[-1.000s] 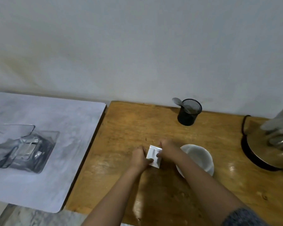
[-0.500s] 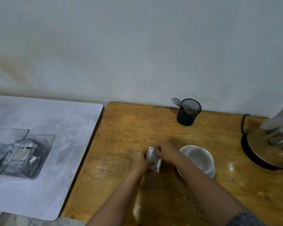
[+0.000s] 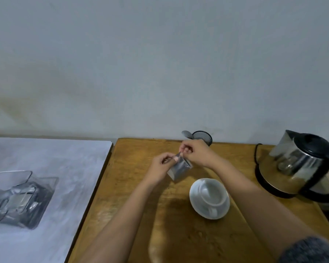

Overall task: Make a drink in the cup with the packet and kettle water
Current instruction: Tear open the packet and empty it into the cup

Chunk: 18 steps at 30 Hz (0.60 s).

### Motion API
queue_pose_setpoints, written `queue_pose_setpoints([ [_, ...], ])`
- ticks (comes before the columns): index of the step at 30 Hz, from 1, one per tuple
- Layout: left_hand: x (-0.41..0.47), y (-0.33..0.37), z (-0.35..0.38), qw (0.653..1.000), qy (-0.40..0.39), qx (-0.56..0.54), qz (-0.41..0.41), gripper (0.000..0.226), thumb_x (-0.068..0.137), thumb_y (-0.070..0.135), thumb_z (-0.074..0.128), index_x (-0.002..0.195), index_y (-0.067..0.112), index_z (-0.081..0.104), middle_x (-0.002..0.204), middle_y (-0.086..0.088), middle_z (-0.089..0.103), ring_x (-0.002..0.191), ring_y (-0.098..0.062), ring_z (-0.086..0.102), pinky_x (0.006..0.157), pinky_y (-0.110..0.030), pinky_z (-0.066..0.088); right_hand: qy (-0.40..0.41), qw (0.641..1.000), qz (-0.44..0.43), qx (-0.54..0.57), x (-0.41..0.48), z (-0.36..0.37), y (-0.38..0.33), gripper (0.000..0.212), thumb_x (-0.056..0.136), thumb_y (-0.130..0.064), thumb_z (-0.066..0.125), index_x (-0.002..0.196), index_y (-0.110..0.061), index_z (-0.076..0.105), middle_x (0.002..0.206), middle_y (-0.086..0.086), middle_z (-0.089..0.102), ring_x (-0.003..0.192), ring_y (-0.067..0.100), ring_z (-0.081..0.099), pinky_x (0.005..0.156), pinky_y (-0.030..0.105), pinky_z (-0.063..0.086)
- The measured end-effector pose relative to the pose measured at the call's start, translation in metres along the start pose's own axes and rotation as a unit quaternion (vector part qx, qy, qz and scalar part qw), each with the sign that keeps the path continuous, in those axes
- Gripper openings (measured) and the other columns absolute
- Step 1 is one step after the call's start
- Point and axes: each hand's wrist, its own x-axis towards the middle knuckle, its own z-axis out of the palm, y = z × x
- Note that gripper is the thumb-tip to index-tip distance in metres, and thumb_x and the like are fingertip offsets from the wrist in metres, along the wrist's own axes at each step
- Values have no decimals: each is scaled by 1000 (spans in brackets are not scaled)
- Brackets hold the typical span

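One white cup [image 3: 210,194] sits on one saucer [image 3: 196,204] on the wooden bench [image 3: 188,240]. Beyond it, the left hand [image 3: 160,166] and right hand [image 3: 196,152] pinch the top edge of one silver packet [image 3: 179,168], held above the bench; no writing legible. One kettle [image 3: 300,164] stands far right.

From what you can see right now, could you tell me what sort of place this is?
Probably a home or office tea corner: a wooden table against a plain wall, with an electric kettle and a white cup on a saucer.
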Motion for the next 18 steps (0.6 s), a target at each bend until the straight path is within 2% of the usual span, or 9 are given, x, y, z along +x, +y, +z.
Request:
queue_pose_setpoints([
  [2,1,11,9,999,8,-21,23,11,87,12,59,86,20,66,80,8,65,67,9,56,65,-7,43,12,1000,-5,14,-6,-11,-1,29,80,2,53,70,-25,58,65,-1,52,54,2,43,60,20,39],
  [4,2,20,17,999,5,-20,44,11,88,12,56,91,14,67,82,6,64,68,11,55,66,-5,43,21,1000,-14,19,-13,-23,-2,25,80,2,53,74,-21,60,68,1,54,50,-1,45,58,16,38],
  [6,2,27,24,998,2,0,59,17,91,16,53,97,9,67,88,2,65,76,5,56,70,-7,43,26,999,-15,12,-20,-34,-4,17,80,-1,58,78,-17,63,71,0,57,52,-3,48,59,14,40],
  [9,3,34,32,996,11,35,78,20,92,19,50,99,8,66,90,2,61,84,-5,53,73,-8,40,35,999,-8,0,-26,-43,-6,12,80,-4,59,78,-13,67,70,-1,59,59,3,49,64,20,43],
  [11,4,37,37,996,30,39,80,19,92,17,51,96,6,66,84,6,55,81,-4,50,70,-5,38,42,999,-13,-15,-28,-43,-6,17,80,-2,54,77,-13,67,69,-3,59,63,7,51,67,23,45],
  [15,5,40,41,998,42,-3,39,14,90,13,52,85,9,64,83,3,52,78,-8,50,70,-19,37,44,997,-49,-43,-32,-37,-4,17,85,-2,55,76,-15,61,74,-2,55,69,12,49,68,26,41],
  [18,2,42,40,998,31,-63,4,20,88,5,50,71,13,57,80,0,50,71,-8,49,60,-10,40,67,992,-90,-63,-34,-29,0,12,85,-7,58,77,-17,59,72,-13,47,74,14,48,70,33,42],
])
